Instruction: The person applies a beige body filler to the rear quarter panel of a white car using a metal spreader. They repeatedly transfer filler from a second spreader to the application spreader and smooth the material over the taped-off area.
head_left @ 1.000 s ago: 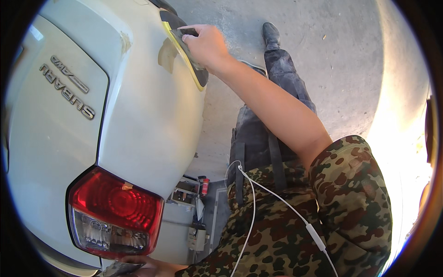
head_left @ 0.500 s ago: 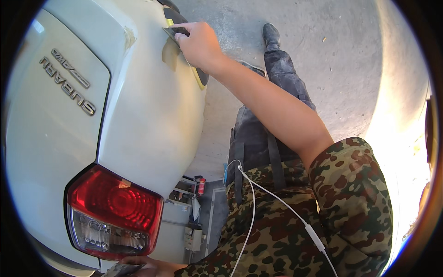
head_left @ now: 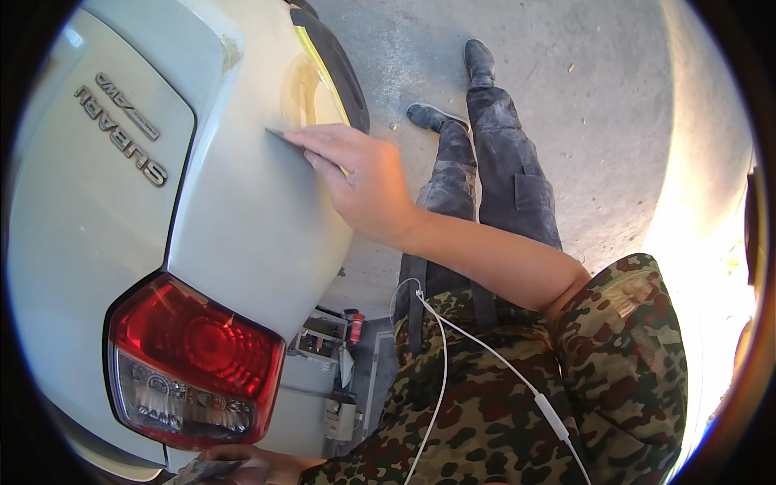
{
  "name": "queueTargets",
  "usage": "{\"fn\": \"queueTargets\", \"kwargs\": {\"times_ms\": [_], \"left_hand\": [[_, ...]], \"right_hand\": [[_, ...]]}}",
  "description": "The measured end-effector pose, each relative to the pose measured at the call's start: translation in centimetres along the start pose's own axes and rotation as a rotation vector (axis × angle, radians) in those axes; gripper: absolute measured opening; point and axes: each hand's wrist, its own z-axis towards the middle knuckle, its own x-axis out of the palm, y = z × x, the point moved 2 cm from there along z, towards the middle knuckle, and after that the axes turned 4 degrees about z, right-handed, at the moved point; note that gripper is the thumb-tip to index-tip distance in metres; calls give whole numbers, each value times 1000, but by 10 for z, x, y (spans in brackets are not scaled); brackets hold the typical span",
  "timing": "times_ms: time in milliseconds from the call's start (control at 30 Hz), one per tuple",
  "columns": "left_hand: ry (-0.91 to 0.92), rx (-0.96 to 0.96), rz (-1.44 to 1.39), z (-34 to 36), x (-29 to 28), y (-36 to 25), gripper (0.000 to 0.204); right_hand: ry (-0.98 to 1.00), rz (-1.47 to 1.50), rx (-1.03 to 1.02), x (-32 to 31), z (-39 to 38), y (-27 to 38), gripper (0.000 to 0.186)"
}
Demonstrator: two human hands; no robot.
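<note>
My right hand (head_left: 364, 174) is closed on a thin dark putty spreader (head_left: 284, 136), its tip close to a white car's rear side panel (head_left: 250, 202). Whether the tip touches the paint I cannot tell. Just beyond the spreader, a yellowish-tan patch of filler (head_left: 301, 93) lies on the panel, beside yellow masking tape (head_left: 319, 69) edging the dark wheel arch (head_left: 343, 69). At the lower edge, below the red and clear tail light (head_left: 198, 356), my left hand (head_left: 255, 467) grips a flat grey plate (head_left: 206, 470), partly cut off by the picture's edge.
The car's tailgate (head_left: 89, 234) fills the left side. A small beige mark (head_left: 231, 53) sits on the panel's upper corner. Behind the bumper stand shelves with equipment (head_left: 323, 339) and a red canister (head_left: 356, 327). A white cable (head_left: 477, 352) hangs across my camouflage shirt.
My right hand has drawn the spreader back from the taped wheel arch, toward the tail light, uncovering the filler patch and tape. My left hand stays low with the plate.
</note>
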Motion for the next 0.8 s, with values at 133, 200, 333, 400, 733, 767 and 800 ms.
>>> {"fn": "queueTargets", "kwargs": {"times_ms": [133,200,333,400,733,767,800], "left_hand": [[47,-47,-19,0,6,-2,34],[17,-32,5,-1,10,-2,35],[-101,-7,11,-3,17,0,34],[-112,-12,-13,-2,20,0,33],[-147,19,-20,-2,19,0,28],[-143,17,-26,-2,19,0,28],[-125,4,-40,-2,18,0,28]], "right_hand": [[10,3,310,-26,-2,-2,27],[-78,24,609,-41,22,-32,27],[-135,40,588,-31,50,-76,26],[-98,-10,635,-25,57,-90,26],[-55,-88,615,-9,65,-90,32],[-19,-111,619,-7,62,-88,33],[-8,-124,593,-5,57,-84,35]]}}
